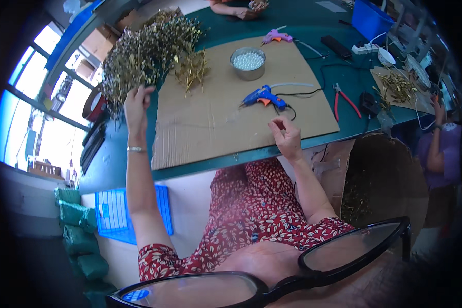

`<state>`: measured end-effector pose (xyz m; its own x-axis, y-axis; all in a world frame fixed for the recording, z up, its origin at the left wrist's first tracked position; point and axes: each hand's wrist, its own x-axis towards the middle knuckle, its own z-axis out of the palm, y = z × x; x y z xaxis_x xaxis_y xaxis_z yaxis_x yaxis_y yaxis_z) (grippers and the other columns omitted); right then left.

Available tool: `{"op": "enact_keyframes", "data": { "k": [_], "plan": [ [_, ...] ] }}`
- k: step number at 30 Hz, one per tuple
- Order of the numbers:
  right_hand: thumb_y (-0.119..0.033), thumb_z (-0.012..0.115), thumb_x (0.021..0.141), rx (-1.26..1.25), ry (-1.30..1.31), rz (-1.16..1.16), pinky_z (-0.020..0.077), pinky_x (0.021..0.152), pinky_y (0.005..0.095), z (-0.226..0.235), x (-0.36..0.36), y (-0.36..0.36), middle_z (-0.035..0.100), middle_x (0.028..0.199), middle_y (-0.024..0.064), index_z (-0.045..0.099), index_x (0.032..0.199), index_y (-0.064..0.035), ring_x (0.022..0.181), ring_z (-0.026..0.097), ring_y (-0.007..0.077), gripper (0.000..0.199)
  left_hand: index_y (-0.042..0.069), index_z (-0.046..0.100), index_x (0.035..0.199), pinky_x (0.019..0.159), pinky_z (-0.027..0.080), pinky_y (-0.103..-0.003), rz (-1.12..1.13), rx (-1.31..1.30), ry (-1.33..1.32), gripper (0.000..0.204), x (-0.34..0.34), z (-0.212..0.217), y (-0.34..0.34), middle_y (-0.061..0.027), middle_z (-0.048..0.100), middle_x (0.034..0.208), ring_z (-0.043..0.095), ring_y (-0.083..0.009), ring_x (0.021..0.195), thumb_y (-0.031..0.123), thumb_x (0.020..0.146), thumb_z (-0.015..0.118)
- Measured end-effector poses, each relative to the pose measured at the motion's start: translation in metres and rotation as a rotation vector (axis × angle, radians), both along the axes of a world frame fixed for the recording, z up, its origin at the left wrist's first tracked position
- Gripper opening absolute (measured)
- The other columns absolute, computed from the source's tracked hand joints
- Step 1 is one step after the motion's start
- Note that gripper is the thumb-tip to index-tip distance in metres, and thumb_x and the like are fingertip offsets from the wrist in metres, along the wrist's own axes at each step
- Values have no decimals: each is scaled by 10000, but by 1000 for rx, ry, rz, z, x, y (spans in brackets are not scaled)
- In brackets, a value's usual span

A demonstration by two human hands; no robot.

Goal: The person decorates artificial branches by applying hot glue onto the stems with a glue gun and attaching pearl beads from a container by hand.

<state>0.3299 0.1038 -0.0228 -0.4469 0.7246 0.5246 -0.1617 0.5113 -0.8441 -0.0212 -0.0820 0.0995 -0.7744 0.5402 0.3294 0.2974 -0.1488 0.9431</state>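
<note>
Brown cardboard [200,126] lies flat across the near part of the green surface [215,33], carrying a metal bowl [248,75] filled with white beads [249,58] toward its far side. Nearer than the bowl rests a blue glue gun [264,96], nozzle pointing left, with a clear glue stick and a dark cord running off to the right. On the far edge lies a lilac glue gun [277,37].

A large bunch of dried stems [143,56] is heaped at the far left, and golden sprigs [191,72] spread from it onto the cardboard. Of the two hands, the left hand [136,105] is at the near side of that bunch, fingers bent and fairly narrow; whether it grips a stem I cannot tell. The right hand [286,136] is over the near right part of the cardboard, close to the blue glue gun, fingers curled and thumb near them; whether anything small is pinched there I cannot tell

To the right, red-handled pliers [347,104] lie on the surface. At the far side, a co-worker's hand [247,13] shows
</note>
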Motion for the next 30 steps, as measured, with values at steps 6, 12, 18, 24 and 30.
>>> {"op": "enact_keyframes", "data": {
  "k": [6,12,18,24,30],
  "plan": [
    [-66,614,856,92,-70,52,442,563,248,5,20,-22,617,728,69,597,853,12,625,573,123,79,9,520,981,502,310,-185,-419,345,-239,233,97,-4,58,-122,636,826,390,-52,561,235,975,462],
    [-87,574,903,-229,198,399,471,659,219,65,44,-31,618,810,49,593,953,15,718,569,94,115,-46,423,1277,511,287,-188,-794,326,-476,463,151,-20,63,-59,563,749,357,-56,549,306,976,429],
    [-188,586,888,512,689,537,482,630,318,203,91,-29,580,936,127,532,1104,-46,771,553,194,264,-42,366,1341,514,281,-186,-801,300,-487,517,169,-34,62,-31,529,718,349,-58,550,319,975,420],
    [-269,570,891,797,477,575,447,631,344,213,130,-56,507,1011,26,536,1187,-242,847,479,193,299,-4,478,1274,531,284,-177,-789,292,-527,415,157,-43,48,-44,560,750,348,-67,583,280,973,444],
    [-252,567,896,886,491,424,431,636,274,207,123,-40,511,983,-40,558,1123,-237,796,465,128,228,2,484,1267,535,291,-182,-736,260,-537,396,150,-51,45,-44,565,755,349,-63,583,270,980,431]
  ]
}}
